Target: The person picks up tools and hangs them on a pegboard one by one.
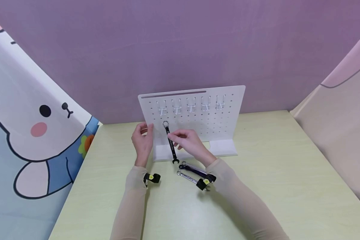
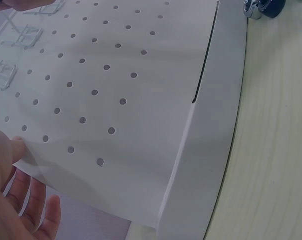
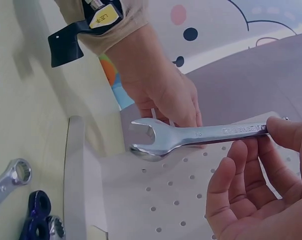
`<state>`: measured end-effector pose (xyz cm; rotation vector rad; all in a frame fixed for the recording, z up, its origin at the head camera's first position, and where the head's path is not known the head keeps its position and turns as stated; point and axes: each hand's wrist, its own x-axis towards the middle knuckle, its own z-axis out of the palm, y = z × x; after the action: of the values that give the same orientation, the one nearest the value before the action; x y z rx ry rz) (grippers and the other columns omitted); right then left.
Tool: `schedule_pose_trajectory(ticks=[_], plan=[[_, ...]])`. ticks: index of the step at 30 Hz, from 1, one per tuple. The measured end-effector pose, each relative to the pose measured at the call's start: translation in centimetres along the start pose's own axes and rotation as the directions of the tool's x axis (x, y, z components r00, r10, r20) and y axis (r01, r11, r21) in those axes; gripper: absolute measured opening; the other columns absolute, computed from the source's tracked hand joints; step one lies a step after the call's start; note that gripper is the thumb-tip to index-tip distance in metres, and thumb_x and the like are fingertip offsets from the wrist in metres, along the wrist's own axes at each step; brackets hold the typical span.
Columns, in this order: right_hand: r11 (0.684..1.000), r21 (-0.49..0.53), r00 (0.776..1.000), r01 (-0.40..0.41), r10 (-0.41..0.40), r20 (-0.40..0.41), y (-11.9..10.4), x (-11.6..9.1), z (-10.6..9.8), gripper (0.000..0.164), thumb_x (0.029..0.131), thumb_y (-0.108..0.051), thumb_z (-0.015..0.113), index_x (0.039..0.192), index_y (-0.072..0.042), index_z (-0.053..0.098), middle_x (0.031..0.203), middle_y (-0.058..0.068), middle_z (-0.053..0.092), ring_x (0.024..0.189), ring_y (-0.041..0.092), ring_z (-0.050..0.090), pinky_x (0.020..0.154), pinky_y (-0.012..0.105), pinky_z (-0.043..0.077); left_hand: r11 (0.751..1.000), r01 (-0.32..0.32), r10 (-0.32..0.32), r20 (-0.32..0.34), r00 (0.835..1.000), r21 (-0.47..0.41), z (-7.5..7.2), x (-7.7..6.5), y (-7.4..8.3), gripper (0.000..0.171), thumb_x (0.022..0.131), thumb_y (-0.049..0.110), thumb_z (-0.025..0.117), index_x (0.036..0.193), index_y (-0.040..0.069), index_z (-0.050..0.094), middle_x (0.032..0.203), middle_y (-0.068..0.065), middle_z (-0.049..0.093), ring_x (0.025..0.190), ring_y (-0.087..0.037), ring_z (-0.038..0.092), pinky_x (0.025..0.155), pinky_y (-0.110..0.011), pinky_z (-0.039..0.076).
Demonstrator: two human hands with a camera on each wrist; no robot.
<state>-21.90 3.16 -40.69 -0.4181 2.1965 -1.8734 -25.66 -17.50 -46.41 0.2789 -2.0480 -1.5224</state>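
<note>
My left hand (image 1: pixel 143 141) holds the left edge of a white pegboard (image 1: pixel 222 121), thumb on the front face and fingers beyond the edge. My right hand (image 1: pixel 189 141) pinches a combination wrench (image 1: pixel 171 145) by its shank between thumb and fingers, in front of the board. In the head view its ring end points up and its open end down. The right wrist view shows the open jaw of this shiny wrench (image 3: pixel 210 133) near my left hand (image 3: pixel 165 95). Several wire hooks (image 1: pixel 191 107) sit in a row across the board's upper part.
On the table (image 1: pixel 288 166), below my right wrist, lie a silver wrench (image 1: pixel 187 177) and a dark wrench (image 1: pixel 192 170) among a small group. The board's white base (image 1: pixel 223 148) reaches forward from it. A purple curtain (image 1: pixel 183 50) hangs behind, printed cloth (image 1: pixel 33 100) at left.
</note>
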Motion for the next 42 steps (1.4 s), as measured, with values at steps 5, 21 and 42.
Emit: schedule_pose_trajectory(ticks=[5,21,42], plan=[[1.000,0.015,1.000,0.002,-0.002,-0.014,-0.2,0.2,0.2,0.031,0.102,-0.030,0.073,0.119,-0.004,0.077,0.096,0.002,0.074,0.082,0.013,0.066,0.074,0.027,0.059,1.000,0.004,-0.004,-0.002,1.000,-0.003,0.1,0.0,0.0,0.030,0.102,0.027,0.073,0.118,0.002,0.072,0.116,-0.019,0.076,0.101,-0.030,0.069,0.080,-0.028,0.054],[1.000,0.020,0.998,0.011,-0.010,-0.062,-1.1,0.7,1.0,0.031,0.102,-0.031,0.073,0.117,-0.005,0.078,0.096,0.001,0.075,0.083,0.017,0.066,0.071,0.026,0.057,1.000,0.010,-0.010,-0.004,1.000,-0.007,0.1,0.0,0.1,0.030,0.101,0.028,0.073,0.119,0.004,0.073,0.115,-0.017,0.076,0.101,-0.028,0.068,0.081,-0.030,0.054],[0.997,0.077,0.992,0.022,-0.012,-0.123,-1.4,1.5,1.6,0.026,0.101,-0.029,0.074,0.114,-0.006,0.079,0.093,-0.001,0.074,0.079,0.015,0.063,0.067,0.023,0.054,1.000,0.014,-0.014,-0.001,1.000,0.004,0.0,-0.1,0.1,0.031,0.102,0.030,0.072,0.120,0.005,0.072,0.117,-0.016,0.075,0.103,-0.029,0.068,0.083,-0.036,0.055]])
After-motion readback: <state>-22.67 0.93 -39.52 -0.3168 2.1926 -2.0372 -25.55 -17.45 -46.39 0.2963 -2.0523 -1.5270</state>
